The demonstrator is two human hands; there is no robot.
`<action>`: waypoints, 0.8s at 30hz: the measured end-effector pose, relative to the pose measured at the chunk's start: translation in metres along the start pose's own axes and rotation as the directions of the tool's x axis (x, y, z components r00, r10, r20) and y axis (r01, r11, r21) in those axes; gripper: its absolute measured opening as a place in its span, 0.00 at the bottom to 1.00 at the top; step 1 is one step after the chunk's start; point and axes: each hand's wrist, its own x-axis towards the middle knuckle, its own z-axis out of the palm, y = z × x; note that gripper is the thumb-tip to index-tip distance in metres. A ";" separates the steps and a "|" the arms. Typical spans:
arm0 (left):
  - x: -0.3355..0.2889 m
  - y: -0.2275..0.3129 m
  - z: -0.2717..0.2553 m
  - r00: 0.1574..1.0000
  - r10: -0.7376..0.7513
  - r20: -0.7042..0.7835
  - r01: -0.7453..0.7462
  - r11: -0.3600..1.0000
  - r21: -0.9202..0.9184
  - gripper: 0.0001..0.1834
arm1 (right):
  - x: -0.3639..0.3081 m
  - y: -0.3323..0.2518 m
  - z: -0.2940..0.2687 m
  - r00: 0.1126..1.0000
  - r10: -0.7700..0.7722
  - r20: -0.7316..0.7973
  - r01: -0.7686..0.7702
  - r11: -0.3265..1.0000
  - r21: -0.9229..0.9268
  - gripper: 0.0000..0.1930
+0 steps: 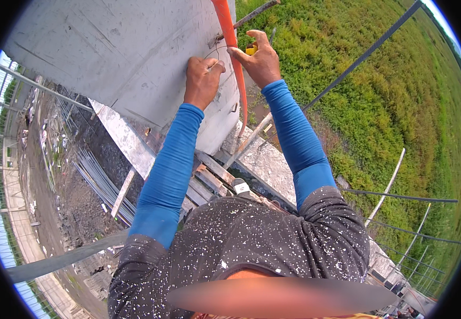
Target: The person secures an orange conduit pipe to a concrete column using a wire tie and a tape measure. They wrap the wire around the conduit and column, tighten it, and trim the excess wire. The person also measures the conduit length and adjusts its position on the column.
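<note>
A thin wire (218,49) loops beside an orange flexible pipe (229,32), which runs down along the edge of a grey concrete wall (129,58). My left hand (204,81) is closed in a pinch on the wire, close to the concrete face. On the other side of the pipe, my right hand (261,59) curls round a small yellow object (251,50), its kind mostly hidden by the fingers. The right thumb reaches to the pipe near the wire. A grey tip (272,35) shows behind the right fingers.
Wooden planks (212,178) and a concrete ledge (259,162) lie below, with my shoe (242,187) among them. Metal bars (366,56) cross at the right, over green vegetation (390,106). Long pipes (103,181) lie on the ground far below left.
</note>
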 end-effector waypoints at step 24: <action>-0.005 -0.002 -0.019 1.000 0.015 -0.017 -0.017 0.991 -0.130 0.13 | 0.015 -0.026 0.003 0.830 -0.065 0.553 -0.042 0.983 0.179 0.14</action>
